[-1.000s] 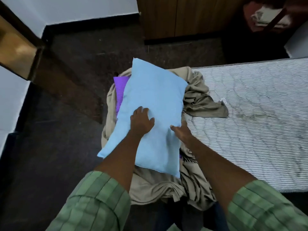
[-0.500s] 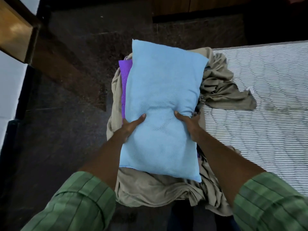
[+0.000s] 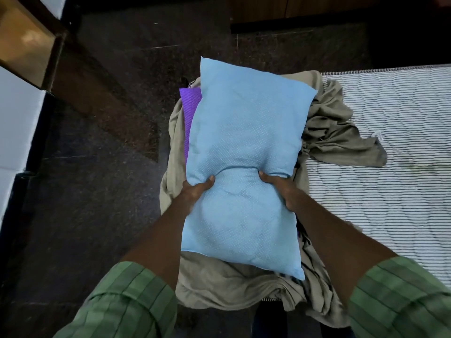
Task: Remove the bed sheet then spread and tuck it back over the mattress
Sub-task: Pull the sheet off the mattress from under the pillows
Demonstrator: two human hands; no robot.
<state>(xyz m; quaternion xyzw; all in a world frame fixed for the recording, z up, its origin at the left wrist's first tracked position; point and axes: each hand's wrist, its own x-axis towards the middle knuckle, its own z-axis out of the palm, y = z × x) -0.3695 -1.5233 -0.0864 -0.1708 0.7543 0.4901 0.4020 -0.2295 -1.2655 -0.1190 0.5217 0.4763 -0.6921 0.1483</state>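
A light blue pillow (image 3: 246, 132) lies lengthwise over the left end of the bed. My left hand (image 3: 195, 191) grips its left side and my right hand (image 3: 280, 189) grips its right side, squeezing its middle into a waist. Under the pillow the olive-grey bed sheet (image 3: 334, 132) is bunched in a heap and hangs over the bed's end and front edge. The bare striped mattress (image 3: 390, 191) stretches to the right. A purple pillow (image 3: 189, 113) peeks out on the left beneath the blue one.
Dark speckled floor (image 3: 109, 167) lies left of the bed. A wooden door (image 3: 24, 40) stands at the upper left, and a wooden cabinet base (image 3: 292, 11) runs along the top edge. My sleeves are green checked.
My hands shifted from resting on top of the blue pillow to its two sides and now squeeze it. The pillow sits closer and larger in view as my head tilted down.
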